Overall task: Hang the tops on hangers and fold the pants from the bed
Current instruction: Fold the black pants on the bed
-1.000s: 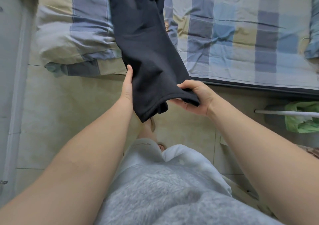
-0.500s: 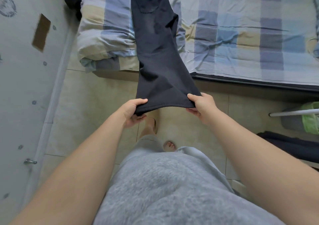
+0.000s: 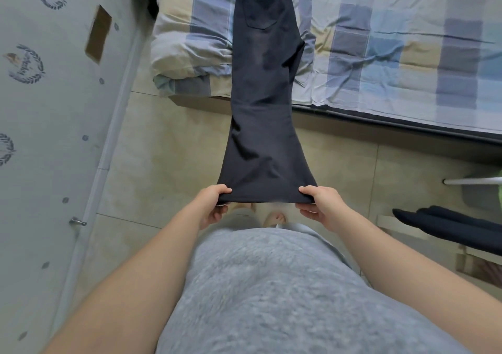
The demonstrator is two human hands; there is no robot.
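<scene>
A pair of dark grey pants (image 3: 264,109) is stretched out lengthwise, legs laid one on the other. Its waistband and back pocket lie on the bed (image 3: 394,54), and its legs span the gap over the floor toward me. My left hand (image 3: 213,204) pinches the left corner of the hem. My right hand (image 3: 319,204) pinches the right corner. The hem is pulled taut between them at waist height.
A plaid quilt (image 3: 190,43) is bunched at the bed's left end. A patterned wall with a metal hook (image 3: 77,221) runs along the left. Dark clothing (image 3: 448,224) lies on something at the right, below a white rod (image 3: 472,181). Tiled floor (image 3: 163,147) lies between me and the bed.
My hands shifted to the two hem corners and pulled the pants straight and flat. The view drew back from the bed, showing the waistband.
</scene>
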